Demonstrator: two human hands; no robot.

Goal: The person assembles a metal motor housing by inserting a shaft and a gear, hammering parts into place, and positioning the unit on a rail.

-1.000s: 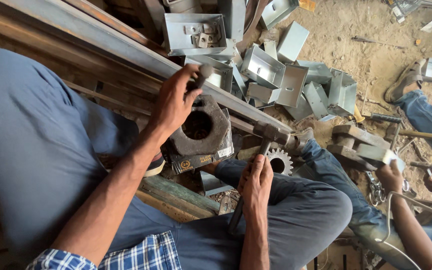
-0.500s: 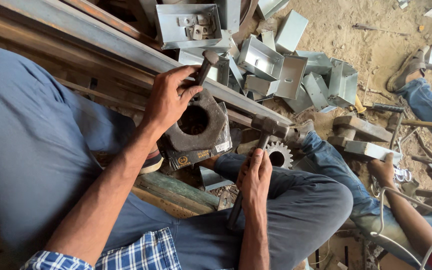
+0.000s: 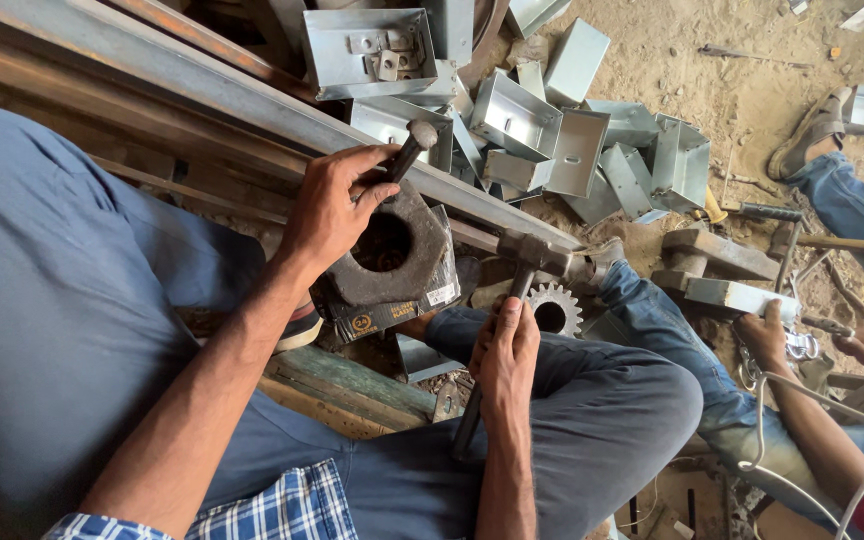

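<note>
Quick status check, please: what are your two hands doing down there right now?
Left hand grips a punch over the ring block. Right hand holds the hammer. Gear beside the hammer head.

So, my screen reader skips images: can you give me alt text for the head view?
Seated person's left hand grips a round-headed steel rod over a thick metal ring block, while the right hand holds a hammer beside a toothed gear. Grey metal boxes litter the dirt floor.

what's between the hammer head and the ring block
In the head view, a short stretch of the long steel rail's lower edge and some dark rubble; the hammer head sits just right of the ring block, apart from it.
</note>
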